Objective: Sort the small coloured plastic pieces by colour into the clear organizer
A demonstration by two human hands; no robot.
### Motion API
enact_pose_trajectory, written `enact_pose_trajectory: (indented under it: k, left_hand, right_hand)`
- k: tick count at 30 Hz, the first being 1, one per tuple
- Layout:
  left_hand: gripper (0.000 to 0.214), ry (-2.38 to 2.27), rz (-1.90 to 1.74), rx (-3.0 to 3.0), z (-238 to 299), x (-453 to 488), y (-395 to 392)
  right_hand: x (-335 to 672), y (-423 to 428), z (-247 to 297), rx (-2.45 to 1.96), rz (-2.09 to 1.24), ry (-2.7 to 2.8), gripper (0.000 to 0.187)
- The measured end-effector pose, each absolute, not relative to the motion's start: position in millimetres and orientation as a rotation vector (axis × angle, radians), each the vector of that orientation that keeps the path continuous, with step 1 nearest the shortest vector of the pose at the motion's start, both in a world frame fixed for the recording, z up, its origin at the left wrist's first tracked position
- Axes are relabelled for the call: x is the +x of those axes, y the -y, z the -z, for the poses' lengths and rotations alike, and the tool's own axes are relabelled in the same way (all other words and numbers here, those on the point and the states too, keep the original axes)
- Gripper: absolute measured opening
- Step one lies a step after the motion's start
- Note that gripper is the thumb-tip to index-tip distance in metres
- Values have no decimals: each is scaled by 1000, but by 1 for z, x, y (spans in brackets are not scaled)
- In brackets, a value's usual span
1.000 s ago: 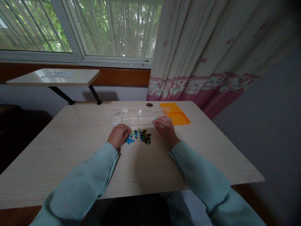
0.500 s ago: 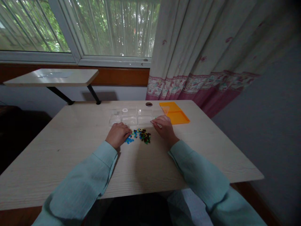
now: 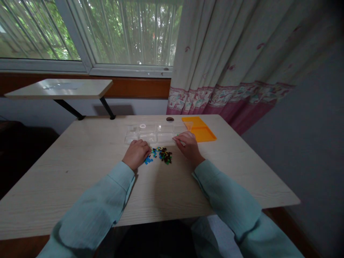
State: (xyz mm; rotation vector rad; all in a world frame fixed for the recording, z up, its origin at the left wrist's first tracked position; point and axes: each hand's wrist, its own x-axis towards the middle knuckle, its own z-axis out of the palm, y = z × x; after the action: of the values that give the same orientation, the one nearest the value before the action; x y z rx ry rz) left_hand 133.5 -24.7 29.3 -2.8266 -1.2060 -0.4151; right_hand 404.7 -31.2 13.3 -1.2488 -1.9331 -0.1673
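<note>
A loose pile of small colourful pieces [image 3: 164,154], blue, dark brown, green and yellow, lies on the table between my hands. My left hand [image 3: 137,153] is at the pile's left edge, fingers curled down among the blue pieces [image 3: 148,160]; what its fingertips hold, if anything, is hidden. Behind the pile stands a clear plastic compartment tray [image 3: 156,137]. My right hand [image 3: 188,144] is by the tray's front right part, thumb and forefinger pinched together; anything between them is too small to make out. A bit of green shows in the tray beside that hand.
An orange plastic tray [image 3: 202,133] lies flat at the back right, touching or slightly under the clear tray's end. A round hole [image 3: 170,119] is in the table [image 3: 80,186] near its back edge. A raised white shelf [image 3: 88,89] stands at the back left.
My left hand has shifted very slightly to the right and covers more of the blue pieces. The right hand stays almost where it was.
</note>
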Motion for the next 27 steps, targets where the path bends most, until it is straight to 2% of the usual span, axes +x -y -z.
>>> enact_pose_trajectory:
  k: [6,12,27]
  left_hand:
    - [13,1314,605,-2918,-15,129,20]
    - [14,1379,781,-2938,-10,126,17]
    - [19,1159,649,-2976,-15,120,9]
  right_hand:
    - [405,31,-13,-1259,159,1938,24]
    - [405,30,-11,-1254,152,1948,24]
    - [403,31,-13,-1257,163,1947,25]
